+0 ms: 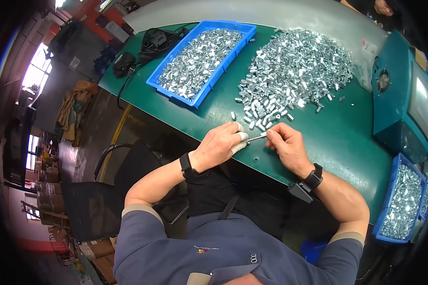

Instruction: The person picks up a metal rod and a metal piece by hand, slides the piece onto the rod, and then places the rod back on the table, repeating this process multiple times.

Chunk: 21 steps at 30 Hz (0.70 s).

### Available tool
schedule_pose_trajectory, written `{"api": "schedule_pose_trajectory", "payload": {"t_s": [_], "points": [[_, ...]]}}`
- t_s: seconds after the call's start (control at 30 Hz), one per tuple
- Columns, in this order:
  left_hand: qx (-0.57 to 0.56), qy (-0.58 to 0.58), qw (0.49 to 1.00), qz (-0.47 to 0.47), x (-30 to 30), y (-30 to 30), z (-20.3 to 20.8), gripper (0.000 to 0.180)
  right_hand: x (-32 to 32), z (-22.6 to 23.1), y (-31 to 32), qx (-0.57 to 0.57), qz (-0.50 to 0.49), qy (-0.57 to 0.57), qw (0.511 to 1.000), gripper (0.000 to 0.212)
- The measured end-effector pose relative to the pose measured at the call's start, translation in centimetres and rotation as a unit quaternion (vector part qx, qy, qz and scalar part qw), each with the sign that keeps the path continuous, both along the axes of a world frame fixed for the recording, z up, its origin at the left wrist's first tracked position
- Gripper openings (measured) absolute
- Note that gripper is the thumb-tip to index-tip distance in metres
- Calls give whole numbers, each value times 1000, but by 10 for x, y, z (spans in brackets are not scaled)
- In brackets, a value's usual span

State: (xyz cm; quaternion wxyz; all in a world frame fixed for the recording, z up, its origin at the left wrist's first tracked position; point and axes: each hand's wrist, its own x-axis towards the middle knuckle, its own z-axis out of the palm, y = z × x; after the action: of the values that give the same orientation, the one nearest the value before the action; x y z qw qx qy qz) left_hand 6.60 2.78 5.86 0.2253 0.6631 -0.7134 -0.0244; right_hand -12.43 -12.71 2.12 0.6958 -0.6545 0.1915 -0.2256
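My left hand (217, 146) is closed at the near edge of the green table, with white coverings on several fingertips. Its fingers are curled around something I cannot make out. My right hand (290, 146) pinches a thin metal rod (257, 138), which spans the gap to my left fingers. Just beyond both hands, a few loose short metal sleeves (252, 124) lie at the front of a large pile of silvery metal sleeves (297, 66). What the rod's left end meets is hidden by my left fingers.
A blue tray (225, 68) full of metal pieces stands left of the pile. Black cables (157, 40) lie beyond it. At right stand a teal machine with a screen (421, 95) and another filled blue tray (389, 237). A chair (92, 204) is at left; another person (375, 12) is far right.
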Motion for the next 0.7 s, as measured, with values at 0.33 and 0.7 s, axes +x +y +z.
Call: {"api": "schedule_pose_trajectory", "payload": {"t_s": [0.33, 0.7], "points": [[-8, 134, 988, 75, 8, 1, 1, 22, 2, 1, -1, 3, -4, 1, 1000, 23], [4, -36, 999, -26, 12, -2, 13, 20, -2, 2, 0, 7, 7, 16, 1000, 19]]}}
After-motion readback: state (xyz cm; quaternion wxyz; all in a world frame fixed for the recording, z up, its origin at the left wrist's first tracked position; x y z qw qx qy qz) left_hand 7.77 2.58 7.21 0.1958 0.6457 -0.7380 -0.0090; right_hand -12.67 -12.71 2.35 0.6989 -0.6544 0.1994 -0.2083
